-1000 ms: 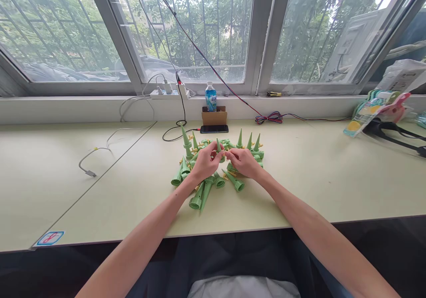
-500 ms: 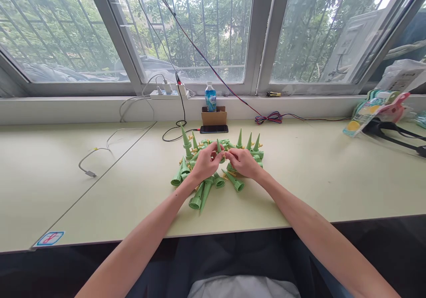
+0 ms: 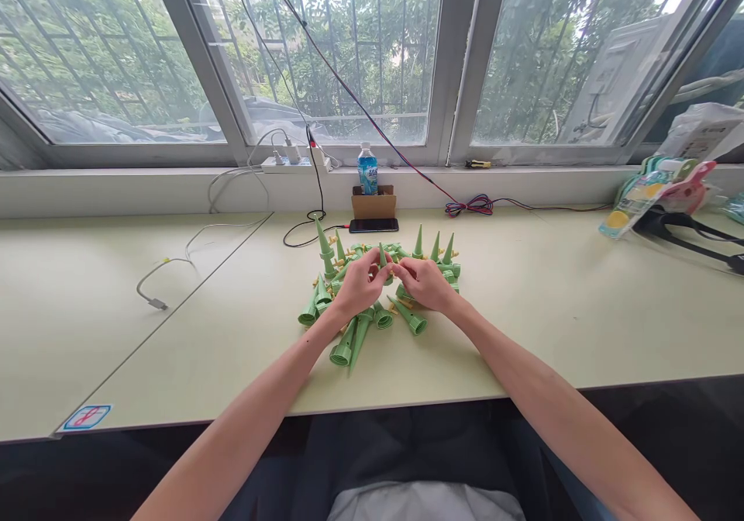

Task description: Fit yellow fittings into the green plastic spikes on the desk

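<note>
My left hand [image 3: 361,282] is closed around a green plastic watering spike [image 3: 382,254], whose pointed tip sticks up above the fingers. Against its side, the fingertips of my right hand [image 3: 426,282] are pinched on a small yellow valve [image 3: 393,270], mostly covered by the fingers. Around both hands lie several more green spikes, many with yellow valves. One loose spike [image 3: 411,318] lies below my right hand, with its threaded open end toward me. Two others [image 3: 342,349] lie near my left wrist. Upright spikes [image 3: 418,243] stand behind my right hand.
A phone [image 3: 373,225] lies in front of a cardboard box [image 3: 373,206] and a blue-labelled bottle [image 3: 367,170]. Cables [image 3: 191,253] run across the left of the table. Coiled wire [image 3: 470,206] lies at the back. Packaged items and a black strap [image 3: 686,230] are at far right.
Almost nothing differs. Both hands stay together at the same spot around the spike, with only a very slight shift of the fingers.
</note>
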A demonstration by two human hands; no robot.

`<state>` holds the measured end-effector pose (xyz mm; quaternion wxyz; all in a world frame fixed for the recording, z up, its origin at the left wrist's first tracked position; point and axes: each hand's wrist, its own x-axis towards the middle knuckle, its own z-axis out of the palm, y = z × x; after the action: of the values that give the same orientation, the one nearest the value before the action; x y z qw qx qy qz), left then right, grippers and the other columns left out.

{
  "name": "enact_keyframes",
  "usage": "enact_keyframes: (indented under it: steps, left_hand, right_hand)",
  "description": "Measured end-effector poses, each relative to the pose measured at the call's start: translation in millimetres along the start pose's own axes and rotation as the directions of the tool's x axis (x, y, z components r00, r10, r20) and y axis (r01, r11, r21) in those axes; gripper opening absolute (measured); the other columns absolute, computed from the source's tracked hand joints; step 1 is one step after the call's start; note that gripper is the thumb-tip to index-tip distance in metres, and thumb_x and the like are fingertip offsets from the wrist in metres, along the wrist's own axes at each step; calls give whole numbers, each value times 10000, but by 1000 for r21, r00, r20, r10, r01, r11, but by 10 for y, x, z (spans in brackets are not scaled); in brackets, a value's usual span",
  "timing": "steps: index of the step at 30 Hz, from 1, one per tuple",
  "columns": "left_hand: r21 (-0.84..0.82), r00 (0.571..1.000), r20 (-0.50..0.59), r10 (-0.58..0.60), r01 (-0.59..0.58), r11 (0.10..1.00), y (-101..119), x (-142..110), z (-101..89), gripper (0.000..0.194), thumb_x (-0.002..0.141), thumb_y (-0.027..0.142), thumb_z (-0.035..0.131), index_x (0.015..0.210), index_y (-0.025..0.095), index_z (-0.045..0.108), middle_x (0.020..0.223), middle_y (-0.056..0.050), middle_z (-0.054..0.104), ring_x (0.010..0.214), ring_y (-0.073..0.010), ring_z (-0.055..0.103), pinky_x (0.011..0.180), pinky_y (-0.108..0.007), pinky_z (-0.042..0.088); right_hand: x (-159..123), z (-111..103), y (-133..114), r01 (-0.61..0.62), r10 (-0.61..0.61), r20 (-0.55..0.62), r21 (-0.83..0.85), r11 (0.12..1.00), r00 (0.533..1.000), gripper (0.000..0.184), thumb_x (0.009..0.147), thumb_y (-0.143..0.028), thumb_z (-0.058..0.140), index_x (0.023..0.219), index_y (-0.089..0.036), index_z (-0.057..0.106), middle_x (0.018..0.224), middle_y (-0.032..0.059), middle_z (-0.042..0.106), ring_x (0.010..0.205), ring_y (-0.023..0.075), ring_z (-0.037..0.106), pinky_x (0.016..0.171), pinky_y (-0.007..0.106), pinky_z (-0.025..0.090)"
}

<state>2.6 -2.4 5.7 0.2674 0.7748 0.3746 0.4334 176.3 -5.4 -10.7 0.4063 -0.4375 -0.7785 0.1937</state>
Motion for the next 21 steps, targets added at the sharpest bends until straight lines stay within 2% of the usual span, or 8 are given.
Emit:
enact_keyframes:
  steps: [9,21]
  left_hand:
    - [-1,1000,6,-4,4,1000,-7,0,-1,127,898,313,540,925,190,546,805,-16,577,597,-100,520,451,-197,370]
    - [1,1000,12,4,-4,1000,-21,1,1,117,901,307,534,920,191,535,812,-19,578,601,-104,539,445,-197,379]
  right_hand:
    - [3,-16,-20,3,-3,-1,25,1000,1000,391,970,-417,409,662,-190,494,547,-17,506,517,118,409,541,265,300]
    - [1,-16,-20,5,-5,-2,34,999,1000,395,966,-419,410,652,-191,489,546,-13,511,520,121,414,542,268,310]
